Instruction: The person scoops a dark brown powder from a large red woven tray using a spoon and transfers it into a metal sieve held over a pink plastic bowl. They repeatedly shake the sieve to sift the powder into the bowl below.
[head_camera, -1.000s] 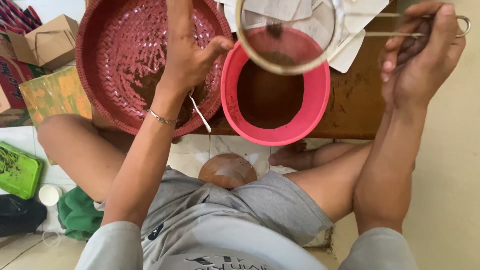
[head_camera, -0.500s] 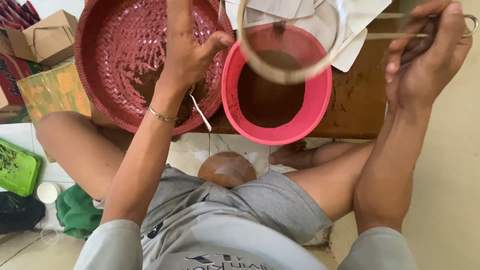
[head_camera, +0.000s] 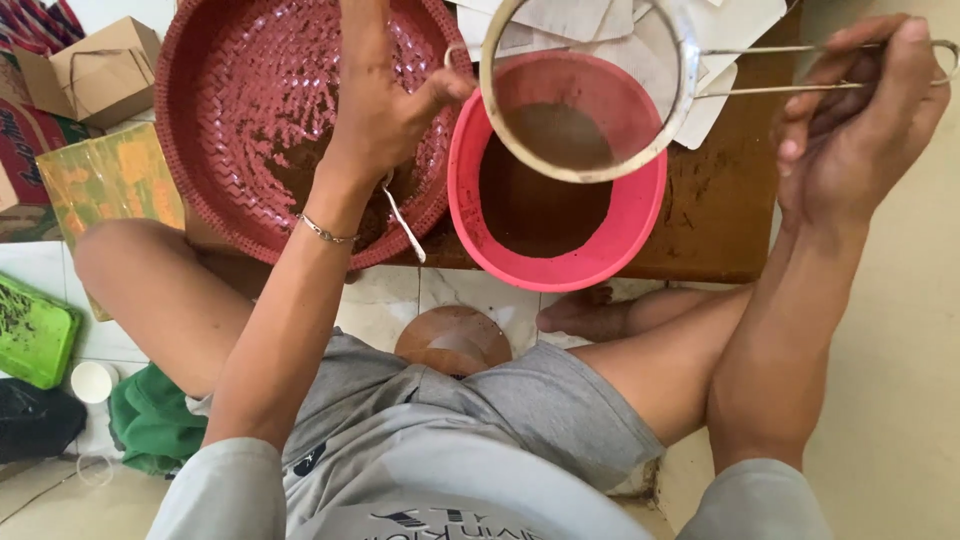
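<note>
My right hand (head_camera: 850, 130) is clenched on the wire handle of the metal sieve (head_camera: 585, 90), held level above the pink bowl (head_camera: 560, 265). Brown powder sits in the sieve mesh and in the bowl below it. My left hand (head_camera: 385, 110) is closed around a metal spoon (head_camera: 405, 225), handle poking down past my wrist, over the red woven tray (head_camera: 230, 130). Tray and bowl are touching, both on the low wooden board (head_camera: 720, 210). Cardboard box (head_camera: 95, 70) far left.

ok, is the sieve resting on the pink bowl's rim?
No, the right hand holds the sieve by its wire handle, raised above the pink bowl.
</note>
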